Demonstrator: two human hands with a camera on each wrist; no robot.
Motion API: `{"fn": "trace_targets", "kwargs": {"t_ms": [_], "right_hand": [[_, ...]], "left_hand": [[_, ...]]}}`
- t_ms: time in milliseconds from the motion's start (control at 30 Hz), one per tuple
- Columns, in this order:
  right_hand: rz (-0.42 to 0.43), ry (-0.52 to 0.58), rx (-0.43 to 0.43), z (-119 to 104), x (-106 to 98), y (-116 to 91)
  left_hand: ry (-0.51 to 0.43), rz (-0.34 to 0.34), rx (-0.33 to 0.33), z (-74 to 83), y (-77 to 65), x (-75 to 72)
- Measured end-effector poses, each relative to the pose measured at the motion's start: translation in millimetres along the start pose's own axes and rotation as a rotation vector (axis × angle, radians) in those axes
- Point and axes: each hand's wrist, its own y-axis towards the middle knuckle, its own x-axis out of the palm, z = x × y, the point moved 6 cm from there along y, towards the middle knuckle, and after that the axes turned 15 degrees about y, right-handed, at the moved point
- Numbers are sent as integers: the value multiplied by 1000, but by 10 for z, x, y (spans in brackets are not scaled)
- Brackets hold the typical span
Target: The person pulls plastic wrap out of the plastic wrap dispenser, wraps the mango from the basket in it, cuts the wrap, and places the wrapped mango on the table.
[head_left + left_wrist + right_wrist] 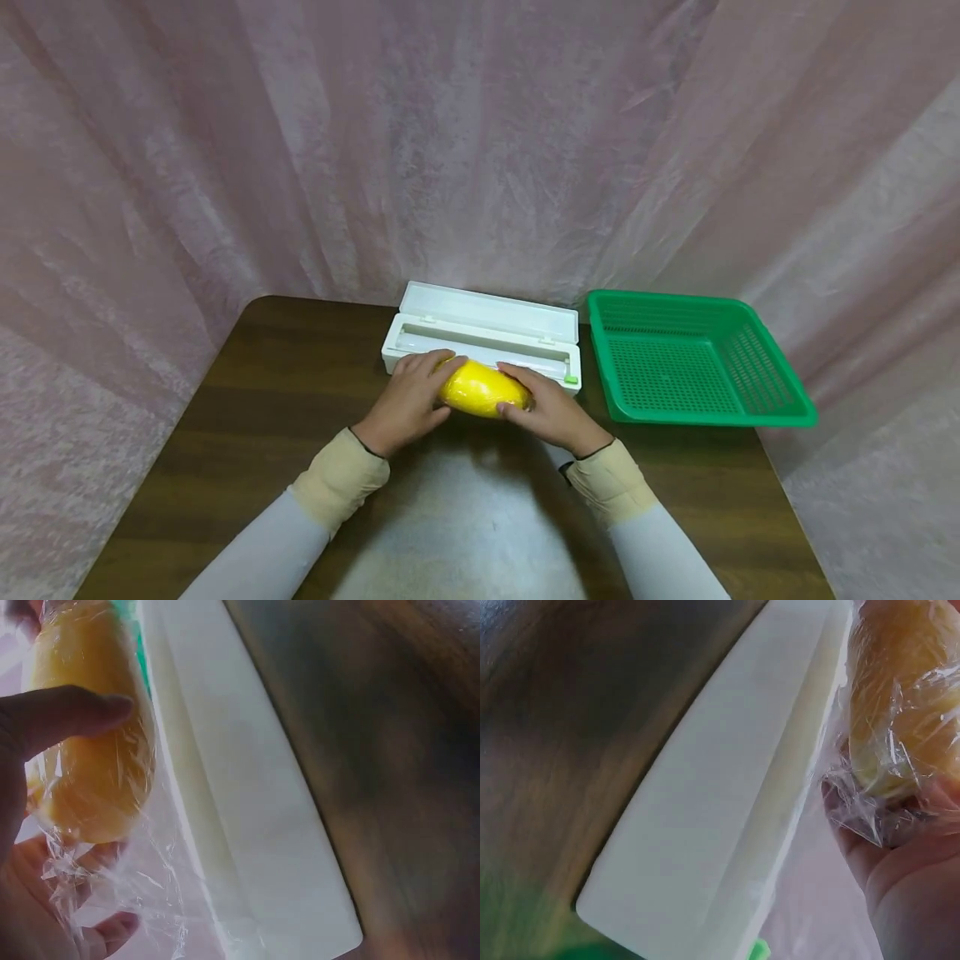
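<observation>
A smooth, oblong yellow fruit (480,389), wrapped in clear cling film (142,892), is held between both hands above the near side of a white cling film dispenser. My left hand (405,402) grips its left end, the thumb (82,712) lying across the wrapped skin in the left wrist view. Loose, crumpled film trails over the other left fingers. At the opposite end my right hand (555,414) holds the fruit, with bunched film against its palm in the right wrist view. The dispenser (392,354) has its lid (487,305) raised, showing the roll inside.
To the right of the dispenser stands a green perforated plastic basket (705,421), partly past the table's right edge. The brown wooden table (262,400) reflects light in front of me. A pink curtain (480,150) hangs behind it.
</observation>
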Motion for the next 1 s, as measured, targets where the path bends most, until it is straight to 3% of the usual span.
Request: {"fn": "trace_targets", "kwargs": {"t_ms": [167, 267, 433, 567, 700, 1000], "right_hand": [[95, -102, -43, -160, -128, -37], [161, -158, -123, -334, -174, -49], [175, -289, -226, -536, -126, -40], [161, -389, -170, -442, -99, -29], [147, -404, -107, -269, -116, -38], [125, -283, -32, 3, -145, -34]], "left_hand": [[-26, -8, -1, -28, 28, -41], [-43, -4, -6, -45, 50, -75], [-69, -12, -34, -73, 90, -107], [-88, -27, -58, -84, 117, -106], [-112, -27, -78, -105, 140, -106], [-165, -30, -94, -143, 146, -117]]}}
